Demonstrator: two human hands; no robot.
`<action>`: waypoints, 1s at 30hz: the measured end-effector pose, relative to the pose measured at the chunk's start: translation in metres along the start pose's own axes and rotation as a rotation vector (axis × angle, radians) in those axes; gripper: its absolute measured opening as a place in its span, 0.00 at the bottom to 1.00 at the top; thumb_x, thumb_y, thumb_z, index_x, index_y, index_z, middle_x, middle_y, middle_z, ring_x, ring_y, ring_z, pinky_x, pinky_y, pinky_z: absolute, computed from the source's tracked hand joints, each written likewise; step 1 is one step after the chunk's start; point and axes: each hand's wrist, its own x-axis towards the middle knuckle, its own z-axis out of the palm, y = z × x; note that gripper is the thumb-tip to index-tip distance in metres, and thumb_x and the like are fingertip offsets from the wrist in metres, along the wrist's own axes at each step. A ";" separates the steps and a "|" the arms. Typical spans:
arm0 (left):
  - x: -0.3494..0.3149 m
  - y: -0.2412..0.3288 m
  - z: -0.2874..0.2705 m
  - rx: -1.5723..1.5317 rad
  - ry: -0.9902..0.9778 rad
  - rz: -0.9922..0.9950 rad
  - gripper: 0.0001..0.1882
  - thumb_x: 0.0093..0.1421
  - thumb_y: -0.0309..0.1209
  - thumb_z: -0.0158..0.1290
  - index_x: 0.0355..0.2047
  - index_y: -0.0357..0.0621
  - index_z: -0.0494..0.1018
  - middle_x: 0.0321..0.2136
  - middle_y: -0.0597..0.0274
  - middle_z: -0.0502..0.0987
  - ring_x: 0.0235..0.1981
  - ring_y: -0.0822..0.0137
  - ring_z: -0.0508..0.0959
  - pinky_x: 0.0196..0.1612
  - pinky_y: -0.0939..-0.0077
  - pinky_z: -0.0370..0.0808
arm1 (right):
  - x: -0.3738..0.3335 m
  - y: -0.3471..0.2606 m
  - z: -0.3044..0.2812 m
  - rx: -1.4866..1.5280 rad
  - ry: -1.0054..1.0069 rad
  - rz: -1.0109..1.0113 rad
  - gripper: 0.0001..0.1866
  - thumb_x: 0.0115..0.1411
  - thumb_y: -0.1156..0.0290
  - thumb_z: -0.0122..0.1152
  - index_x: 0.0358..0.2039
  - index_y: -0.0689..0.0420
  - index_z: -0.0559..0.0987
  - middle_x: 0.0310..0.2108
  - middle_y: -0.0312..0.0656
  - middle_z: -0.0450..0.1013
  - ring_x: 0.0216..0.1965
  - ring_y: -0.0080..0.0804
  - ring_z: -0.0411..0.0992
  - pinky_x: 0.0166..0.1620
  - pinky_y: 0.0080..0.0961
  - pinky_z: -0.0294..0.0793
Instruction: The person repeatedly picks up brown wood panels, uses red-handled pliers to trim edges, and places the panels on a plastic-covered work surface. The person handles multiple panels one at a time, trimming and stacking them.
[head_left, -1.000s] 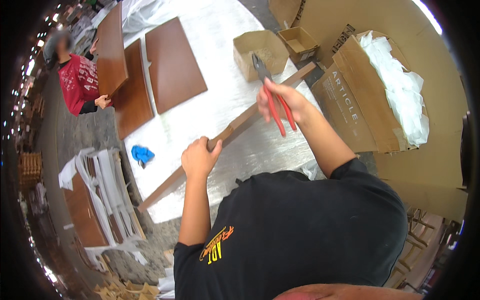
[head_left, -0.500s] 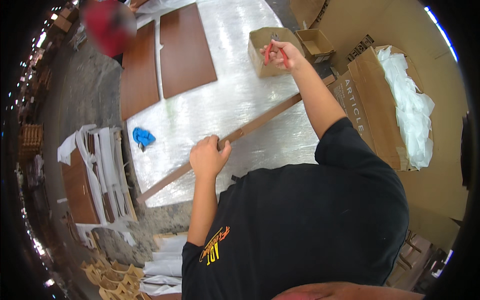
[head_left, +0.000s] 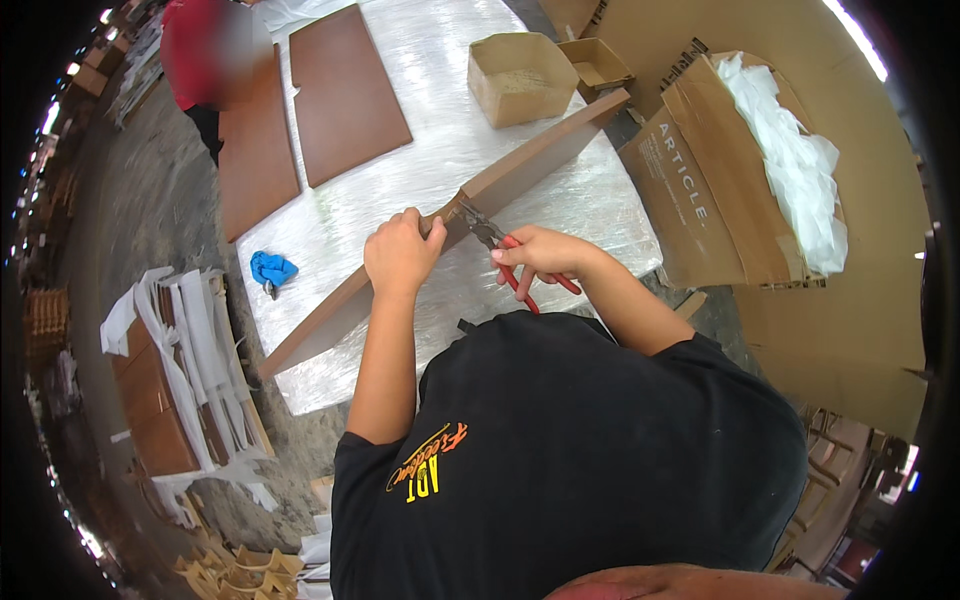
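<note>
A long brown wooden panel (head_left: 545,150) stands on its edge, slanting across the plastic-wrapped table (head_left: 440,130). My left hand (head_left: 402,250) grips its upper edge near a notch at the middle, thumb on one side. In my right hand (head_left: 540,262) are red-handled pliers (head_left: 488,232), their handles spread apart. The metal jaws reach the panel's edge at the notch, close by my left thumb; whether they bite on anything is too small to tell.
Two flat brown boards (head_left: 350,100) lie at the far left of the table, beside a person in red (head_left: 205,60). A blue cloth (head_left: 272,268) rests near the left edge. An open cardboard box (head_left: 520,85) stands at the back; a large carton (head_left: 690,190) with white wrapping is at right.
My right hand has brought the pliers from above the cardboard box down to the panel's notch. The panel has tipped to show more of its broad face; my left hand still holds it.
</note>
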 end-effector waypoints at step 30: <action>-0.013 -0.010 0.006 -0.148 0.064 0.047 0.19 0.63 0.48 0.61 0.31 0.43 0.80 0.28 0.56 0.83 0.33 0.53 0.84 0.40 0.55 0.78 | 0.020 0.026 0.063 0.148 0.409 -0.041 0.25 0.76 0.47 0.56 0.27 0.52 0.69 0.18 0.34 0.67 0.17 0.25 0.68 0.22 0.29 0.71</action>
